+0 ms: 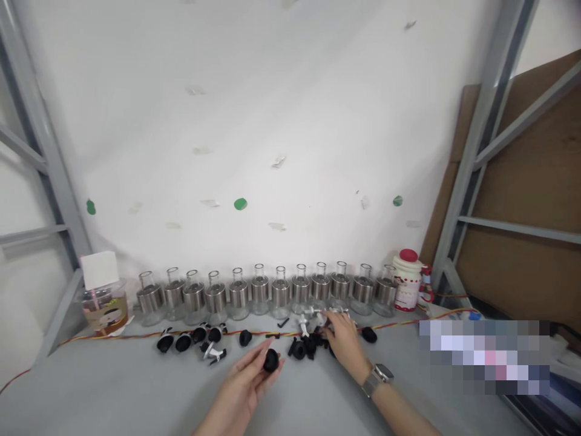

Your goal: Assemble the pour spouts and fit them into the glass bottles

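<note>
My left hand (247, 381) holds a black rounded cap (271, 361), its fingers closed around the side and underneath. My right hand (342, 339), with a watch on the wrist, reaches over a cluster of small parts. Its thumb and fingers are apart, close to white plastic pieces (303, 326) and black caps (298, 349); no held part shows. Farther left lie several more black caps (183, 342) and a white spout-like piece with a black lever (212, 352). One black cap (245, 337) lies alone near the middle, and another (369, 334) is right of my right hand.
Several glass bottles with metal sleeves (238, 292) stand in a row along the wall. A plastic drink cup (106, 312) is at the left, a white bottle with a red lid (407, 281) at the right. A twisted red-yellow wire (136, 335) crosses the grey table (149, 393).
</note>
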{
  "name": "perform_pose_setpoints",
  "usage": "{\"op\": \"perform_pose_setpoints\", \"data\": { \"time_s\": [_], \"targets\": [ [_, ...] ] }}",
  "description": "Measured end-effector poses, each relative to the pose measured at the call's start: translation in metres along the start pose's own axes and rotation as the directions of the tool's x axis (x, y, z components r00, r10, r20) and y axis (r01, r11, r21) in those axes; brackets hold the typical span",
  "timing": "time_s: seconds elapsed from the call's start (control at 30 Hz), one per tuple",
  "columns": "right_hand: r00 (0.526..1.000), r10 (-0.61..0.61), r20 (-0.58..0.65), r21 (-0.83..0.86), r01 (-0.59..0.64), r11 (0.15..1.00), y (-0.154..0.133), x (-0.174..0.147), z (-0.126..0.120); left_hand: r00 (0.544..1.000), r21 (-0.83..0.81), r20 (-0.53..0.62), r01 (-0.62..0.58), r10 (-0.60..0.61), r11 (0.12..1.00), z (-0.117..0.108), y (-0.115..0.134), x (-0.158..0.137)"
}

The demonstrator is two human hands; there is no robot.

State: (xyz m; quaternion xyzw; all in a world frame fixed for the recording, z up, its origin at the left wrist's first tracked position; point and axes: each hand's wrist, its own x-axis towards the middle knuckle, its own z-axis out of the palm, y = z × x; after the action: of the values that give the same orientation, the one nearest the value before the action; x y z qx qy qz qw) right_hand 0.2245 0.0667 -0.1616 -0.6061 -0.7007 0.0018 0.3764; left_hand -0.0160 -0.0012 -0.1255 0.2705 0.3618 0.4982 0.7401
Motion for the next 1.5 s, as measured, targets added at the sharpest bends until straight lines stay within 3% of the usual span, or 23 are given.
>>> {"op": "perform_pose_setpoints", "data": {
  "time_s": [0.1, 0.17, 0.27, 0.37, 0.47, 0.53, 0.63, 0.73, 0.83, 0.97, 1.17, 1.4, 1.5],
  "targets": [
    [0.999, 0.001, -0.055, 0.073, 0.003, 0.997, -0.008, -0.002, -0.006, 0.999, -0.005, -0.042, -0.034, 0.034, 0.999, -0.001, 0.000, 0.001],
    [0.999, 0.025, -0.036, 0.251, -0.015, 0.968, -0.020, -0.007, -0.008, 0.997, -0.019, -0.057, -0.049, 0.048, 0.999, -0.001, 0.000, 0.000],
    [0.990, 0.030, 0.137, 0.623, -0.110, 0.775, -0.044, -0.021, -0.009, 0.996, -0.051, -0.065, -0.061, 0.057, 0.997, -0.002, -0.001, -0.001],
    [0.967, 0.004, 0.256, 0.707, -0.190, 0.681, -0.065, -0.032, -0.010, 0.997, -0.047, -0.065, -0.055, 0.052, 0.997, -0.004, -0.004, 0.002],
    [0.943, 0.004, 0.334, 0.677, -0.243, 0.695, -0.074, -0.036, -0.013, 0.997, 0.028, -0.020, -0.078, 0.079, 0.997, -0.007, -0.008, 0.009],
    [0.934, -0.002, 0.358, 0.616, -0.234, 0.752, -0.075, -0.036, -0.017, 0.991, 0.150, 0.037, -0.131, 0.127, 0.980, -0.009, -0.011, 0.013],
    [0.943, -0.067, 0.326, 0.515, -0.118, 0.849, -0.077, -0.039, -0.024, 0.965, 0.352, 0.138, -0.257, 0.222, 0.900, -0.011, -0.013, 0.015],
    [0.934, -0.233, 0.271, 0.443, 0.094, 0.891, -0.082, -0.042, -0.031, 0.950, 0.427, 0.183, -0.307, 0.251, 0.850, -0.012, -0.013, 0.015],
    [0.906, -0.359, 0.224, 0.349, 0.270, 0.897, -0.084, -0.044, -0.034, 0.951, 0.440, 0.146, -0.308, 0.271, 0.843, -0.012, -0.013, 0.015],
    [0.866, -0.452, 0.212, 0.213, 0.411, 0.887, -0.081, -0.043, -0.037, 0.960, 0.448, 0.118, -0.279, 0.253, 0.849, -0.009, -0.012, 0.014],
    [0.847, -0.484, 0.219, 0.110, 0.471, 0.875, -0.082, -0.047, -0.034, 0.942, 0.424, 0.195, -0.332, 0.273, 0.842, -0.005, -0.012, 0.010],
    [0.765, -0.614, 0.195, 0.036, 0.620, 0.784, -0.076, -0.055, -0.019, 0.962, 0.393, 0.090, -0.273, 0.258, 0.878, 0.000, -0.021, 0.005],
    [0.800, -0.578, 0.163, 0.128, 0.564, 0.816, -0.077, -0.058, -0.014, 0.953, 0.436, 0.046, -0.288, 0.298, 0.853, 0.001, -0.024, 0.000]
  ]
}}
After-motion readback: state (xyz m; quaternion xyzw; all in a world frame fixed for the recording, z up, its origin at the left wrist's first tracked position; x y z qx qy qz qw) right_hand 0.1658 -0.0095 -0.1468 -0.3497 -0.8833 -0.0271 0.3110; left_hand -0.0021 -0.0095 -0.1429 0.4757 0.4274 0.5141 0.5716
